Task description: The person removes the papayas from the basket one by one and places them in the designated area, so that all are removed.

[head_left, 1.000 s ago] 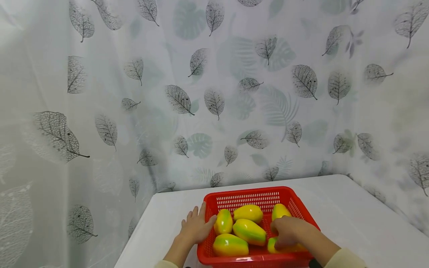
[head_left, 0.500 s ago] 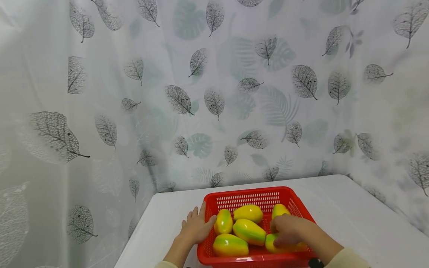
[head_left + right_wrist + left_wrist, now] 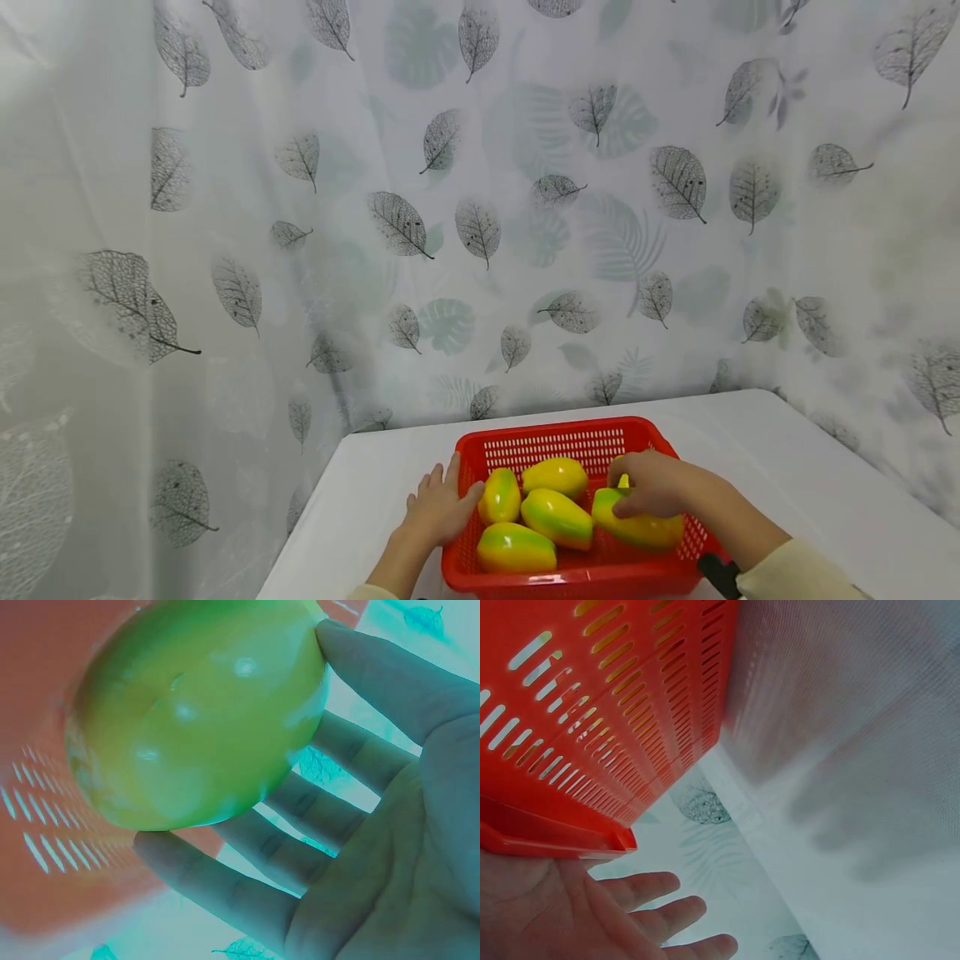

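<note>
A red plastic basket (image 3: 555,581) with slotted walls stands on the white table, several glossy yellow-green papayas (image 3: 557,518) inside it. My right hand (image 3: 658,483) grips one papaya (image 3: 647,532) over the basket's right side, thumb on one side and fingers spread along the other. That papaya (image 3: 202,720) fills much of the right wrist view. Behind the hand another papaya (image 3: 623,481) is mostly hidden. At the basket's left rim my left hand (image 3: 437,507) rests with straight, spread fingers. In the left wrist view its palm (image 3: 562,915) lies under the rim's edge.
The white table (image 3: 390,475) extends left, right and behind the basket. Its far edge meets a pale curtain (image 3: 480,317) printed with leaves, which also hangs along both sides. A dark strap (image 3: 718,575) sits at my right wrist.
My right hand has lifted the papaya from the basket's front right, up and slightly to the right. The left hand has stayed at the left rim.
</note>
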`<control>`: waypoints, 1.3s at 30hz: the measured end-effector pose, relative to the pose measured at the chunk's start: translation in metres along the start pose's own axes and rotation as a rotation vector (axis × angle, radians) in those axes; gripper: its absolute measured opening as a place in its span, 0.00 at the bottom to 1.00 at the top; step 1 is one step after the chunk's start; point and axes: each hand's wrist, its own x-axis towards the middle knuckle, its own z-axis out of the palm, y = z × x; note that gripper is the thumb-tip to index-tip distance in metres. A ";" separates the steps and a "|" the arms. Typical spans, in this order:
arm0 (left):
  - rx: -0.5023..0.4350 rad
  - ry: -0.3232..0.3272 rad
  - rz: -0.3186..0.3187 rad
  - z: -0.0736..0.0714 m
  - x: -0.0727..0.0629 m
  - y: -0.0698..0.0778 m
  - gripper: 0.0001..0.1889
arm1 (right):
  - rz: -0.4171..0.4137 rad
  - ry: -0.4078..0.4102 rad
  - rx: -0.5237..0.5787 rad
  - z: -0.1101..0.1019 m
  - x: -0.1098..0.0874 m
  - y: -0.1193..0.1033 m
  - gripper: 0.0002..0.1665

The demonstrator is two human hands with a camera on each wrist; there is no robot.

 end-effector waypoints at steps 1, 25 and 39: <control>-0.001 -0.003 0.002 0.001 0.000 0.000 0.43 | -0.007 0.007 0.003 -0.002 -0.001 0.002 0.19; 0.044 -0.008 0.011 0.000 0.002 0.000 0.42 | -0.016 0.461 -0.055 -0.044 -0.011 0.037 0.31; 0.036 -0.010 0.007 0.000 0.003 -0.001 0.42 | 0.221 0.614 -0.082 -0.039 -0.010 0.083 0.37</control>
